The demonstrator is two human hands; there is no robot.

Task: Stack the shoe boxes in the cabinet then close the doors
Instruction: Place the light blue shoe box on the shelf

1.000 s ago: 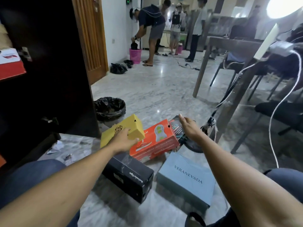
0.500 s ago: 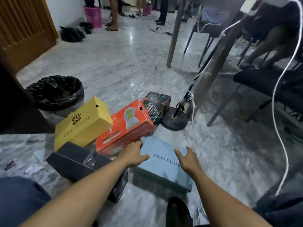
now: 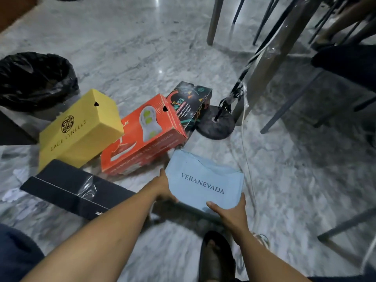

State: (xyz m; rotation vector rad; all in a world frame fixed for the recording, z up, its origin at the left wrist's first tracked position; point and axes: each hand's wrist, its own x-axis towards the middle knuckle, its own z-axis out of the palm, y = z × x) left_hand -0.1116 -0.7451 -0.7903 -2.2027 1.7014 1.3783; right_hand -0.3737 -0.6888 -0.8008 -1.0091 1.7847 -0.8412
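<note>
A light blue shoe box (image 3: 201, 180) marked VERANEVADA lies on the marble floor in front of me. My left hand (image 3: 162, 187) grips its left edge and my right hand (image 3: 232, 212) grips its near right corner. Beyond it lie an orange box (image 3: 142, 135), a yellow box (image 3: 81, 127) leaning on the orange one, a dark patterned box (image 3: 191, 102) and a black box (image 3: 75, 190) at the near left. The cabinet is out of view.
A bin lined with a black bag (image 3: 34, 80) stands at the far left. A lamp stand's round base (image 3: 215, 125) with its cable sits beside a table leg (image 3: 270, 58). Chair legs stand to the right. My sandalled foot (image 3: 215, 257) is below the blue box.
My view has tilted down from the room to the floor. Both hands left the far boxes, came back to the blue box and took hold of its sides.
</note>
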